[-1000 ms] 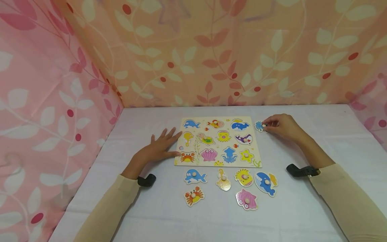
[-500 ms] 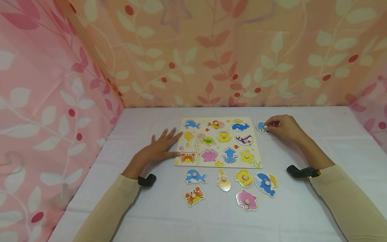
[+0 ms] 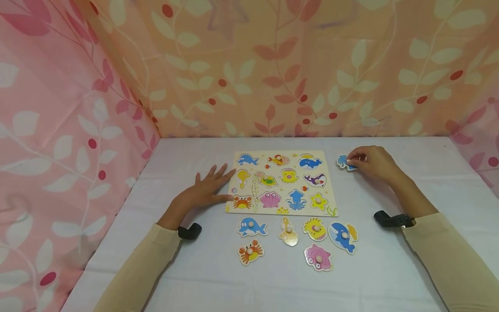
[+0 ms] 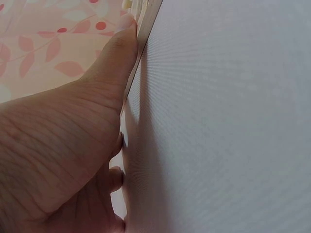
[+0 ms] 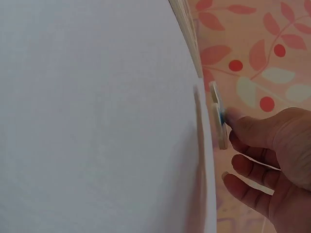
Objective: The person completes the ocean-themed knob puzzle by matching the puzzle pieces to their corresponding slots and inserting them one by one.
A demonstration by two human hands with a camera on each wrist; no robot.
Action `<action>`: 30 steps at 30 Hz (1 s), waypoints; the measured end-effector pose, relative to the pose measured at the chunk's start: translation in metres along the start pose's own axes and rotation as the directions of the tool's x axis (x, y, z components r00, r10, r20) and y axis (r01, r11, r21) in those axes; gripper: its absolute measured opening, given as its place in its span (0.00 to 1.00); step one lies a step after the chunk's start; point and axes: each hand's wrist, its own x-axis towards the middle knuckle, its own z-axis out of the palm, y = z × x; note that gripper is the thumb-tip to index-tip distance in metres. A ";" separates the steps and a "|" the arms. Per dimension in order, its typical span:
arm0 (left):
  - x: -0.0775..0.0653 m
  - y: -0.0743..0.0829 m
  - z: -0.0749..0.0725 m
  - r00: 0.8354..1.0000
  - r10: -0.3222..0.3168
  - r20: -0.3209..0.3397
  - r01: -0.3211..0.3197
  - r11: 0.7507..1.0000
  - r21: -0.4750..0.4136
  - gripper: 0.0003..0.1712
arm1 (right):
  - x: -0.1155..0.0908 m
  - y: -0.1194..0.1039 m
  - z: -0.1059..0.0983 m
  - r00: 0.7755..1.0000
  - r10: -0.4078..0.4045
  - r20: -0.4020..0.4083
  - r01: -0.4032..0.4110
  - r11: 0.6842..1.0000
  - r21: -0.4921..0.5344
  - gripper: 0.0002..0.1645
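My right hand [image 3: 376, 164] pinches a blue squid puzzle piece [image 3: 342, 161] between thumb and fingers, to the right of the puzzle board [image 3: 284, 190]. In the right wrist view the squid piece [image 5: 216, 109] is seen edge-on, a little off the white cloth, and its knob is mostly hidden by the fingers. My left hand [image 3: 204, 190] lies with fingers spread at the board's left edge, its thumb touching near the printed crab. Left wrist view: the thumb [image 4: 114, 58] lies along the board's edge. Knobbed fish, turtle, purple whale and starfish pieces sit in the board.
Below the board lie loose knobbed pieces: a blue whale [image 3: 252, 227], a crab [image 3: 251, 252], a seahorse [image 3: 288, 232], a yellow octopus [image 3: 314, 229], a spouting whale [image 3: 343, 237] and a pink shell [image 3: 318, 258]. A patterned curtain [image 3: 249, 99] stands behind the white table [image 3: 195, 268].
My right hand has moved slightly right, away from the board, with the squid piece in its fingers. The left hand and the loose pieces have stayed put.
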 end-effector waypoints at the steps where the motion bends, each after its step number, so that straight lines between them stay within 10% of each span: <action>1: 0.000 0.000 0.000 1.000 0.000 0.001 0.000 1.000 -0.003 0.55 | -0.001 0.000 -0.003 1.000 -0.007 0.005 0.007 1.000 -0.005 0.12; 13: -0.002 0.004 -0.002 1.000 0.005 -0.002 -0.005 1.000 -0.001 0.55 | -0.008 0.017 -0.011 0.982 -0.122 0.145 0.124 0.992 0.000 0.08; 30: -0.001 0.001 -0.002 1.000 -0.003 0.002 0.003 1.000 -0.006 0.55 | -0.013 0.000 -0.011 0.983 0.113 0.148 -0.106 0.993 -0.058 0.20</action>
